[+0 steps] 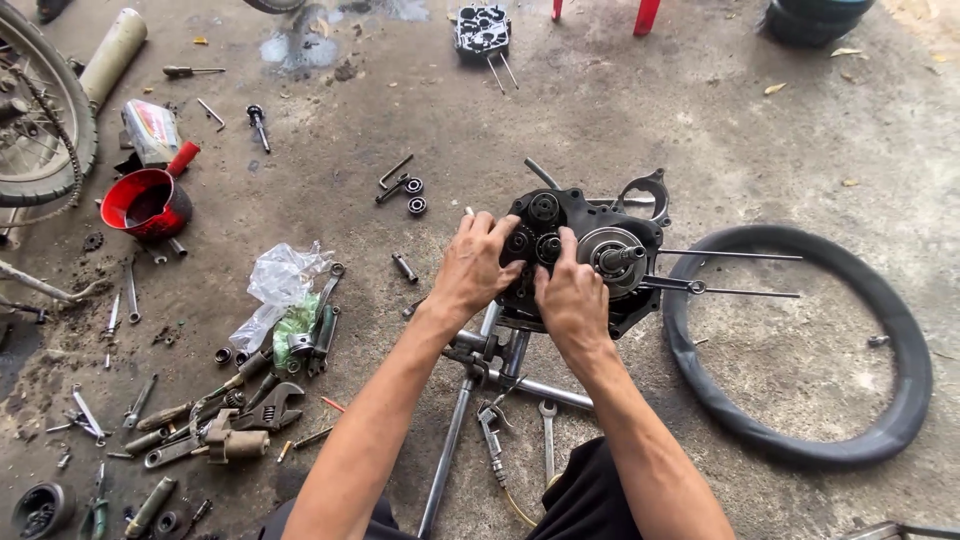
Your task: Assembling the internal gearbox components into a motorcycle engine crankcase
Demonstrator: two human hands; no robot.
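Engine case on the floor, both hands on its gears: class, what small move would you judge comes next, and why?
Probably a gentle press or wiggle of the small gear. Both the left hand and right hand have fingertips on the gear cluster in the black engine case, which lies open-side up on the concrete floor. No tool is in either hand, which suggests hand seating.

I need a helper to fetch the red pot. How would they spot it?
Start at the spoked wheel at the left edge of the concrete floor. Just right of it, by a silver can, sits the red pot. It is the only bright red, round, open container among grey tools.
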